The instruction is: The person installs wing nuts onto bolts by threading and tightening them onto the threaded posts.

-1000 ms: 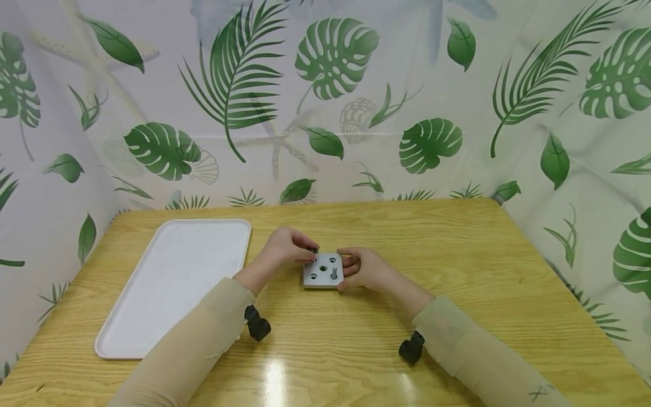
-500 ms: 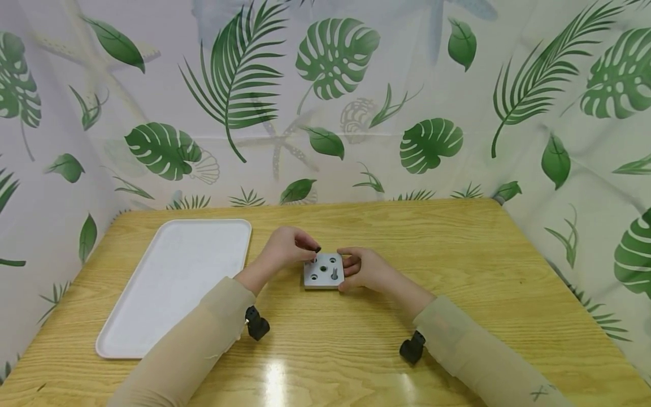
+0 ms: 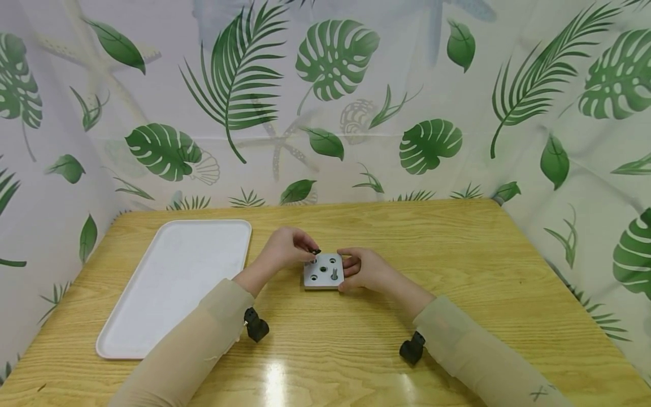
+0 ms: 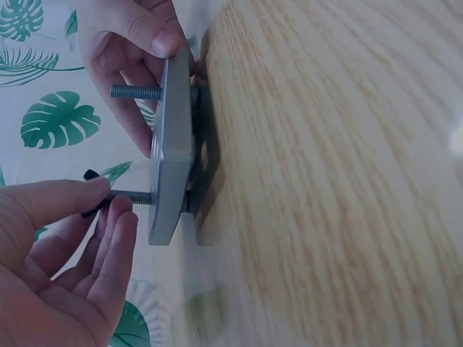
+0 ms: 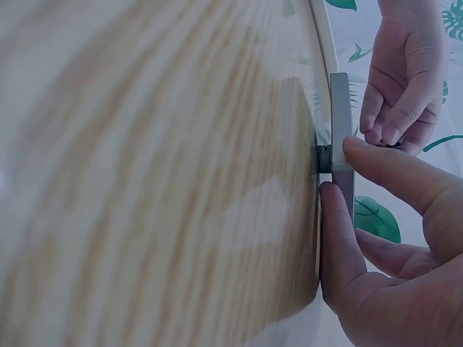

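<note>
A square grey metal plate (image 3: 320,281) with several holes stands slightly raised over the table, bolt heads beneath it. One bolt (image 4: 134,92) points up bare through the near right corner. At the far left corner a second bolt (image 4: 134,196) carries a small black wing nut (image 4: 90,212). My left hand (image 3: 289,247) pinches this wing nut between thumb and fingers, which partly cover it. From the right, my right hand (image 3: 367,269) grips the plate's edge, with the thumb on its near side in the head view.
A white rectangular tray (image 3: 173,282) lies on the left of the wooden table (image 3: 432,243). A leaf-printed cloth (image 3: 376,164) hangs behind the table and along both sides. A black wrist camera (image 3: 256,325) is strapped at each sleeve.
The wing nut's visible black end has shifted slightly between my left fingertips, as if turned. The plate and my right hand have stayed in place.
</note>
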### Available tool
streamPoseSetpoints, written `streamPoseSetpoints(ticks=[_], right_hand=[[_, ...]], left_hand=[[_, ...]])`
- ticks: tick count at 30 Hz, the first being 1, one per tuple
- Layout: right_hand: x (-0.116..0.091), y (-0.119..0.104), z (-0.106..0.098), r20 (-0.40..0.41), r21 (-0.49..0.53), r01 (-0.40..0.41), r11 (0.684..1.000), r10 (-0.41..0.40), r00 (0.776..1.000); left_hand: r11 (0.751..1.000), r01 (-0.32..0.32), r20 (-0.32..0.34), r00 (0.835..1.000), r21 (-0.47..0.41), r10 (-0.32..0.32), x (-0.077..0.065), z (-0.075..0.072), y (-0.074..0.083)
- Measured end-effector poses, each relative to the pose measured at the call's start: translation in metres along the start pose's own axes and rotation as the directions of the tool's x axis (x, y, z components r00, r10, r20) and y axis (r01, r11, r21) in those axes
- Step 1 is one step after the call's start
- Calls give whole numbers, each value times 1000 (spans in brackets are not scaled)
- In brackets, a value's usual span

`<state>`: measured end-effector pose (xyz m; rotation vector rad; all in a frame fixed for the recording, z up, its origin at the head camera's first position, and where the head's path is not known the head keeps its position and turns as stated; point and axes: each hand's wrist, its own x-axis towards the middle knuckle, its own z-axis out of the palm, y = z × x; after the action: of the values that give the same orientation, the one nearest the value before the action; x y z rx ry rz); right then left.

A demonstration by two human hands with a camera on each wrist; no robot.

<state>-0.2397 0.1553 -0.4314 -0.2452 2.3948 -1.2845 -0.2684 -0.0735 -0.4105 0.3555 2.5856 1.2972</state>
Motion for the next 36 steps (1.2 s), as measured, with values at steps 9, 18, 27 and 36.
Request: streamPoseSetpoints(ticks=[9,18,27,36], right_hand=[[1,0,0,-4,3,-2,1000,2,1000],[0,1,1,-7,1,-2,1000,2,1000],[0,1,3,-21,-6,-6,1000,5,1000],[-1,0,3,-25,5,-13,1000,13,1000]], left_hand=[[1000,24,-22,999,-3,-24,2,2,-2],[999,17,-20,1000,-36,-18,0,3,-4],[997,54,-69,996,-50,-58,2,8,-7],[995,54,-63,996,-83,-60,1,8,-7]])
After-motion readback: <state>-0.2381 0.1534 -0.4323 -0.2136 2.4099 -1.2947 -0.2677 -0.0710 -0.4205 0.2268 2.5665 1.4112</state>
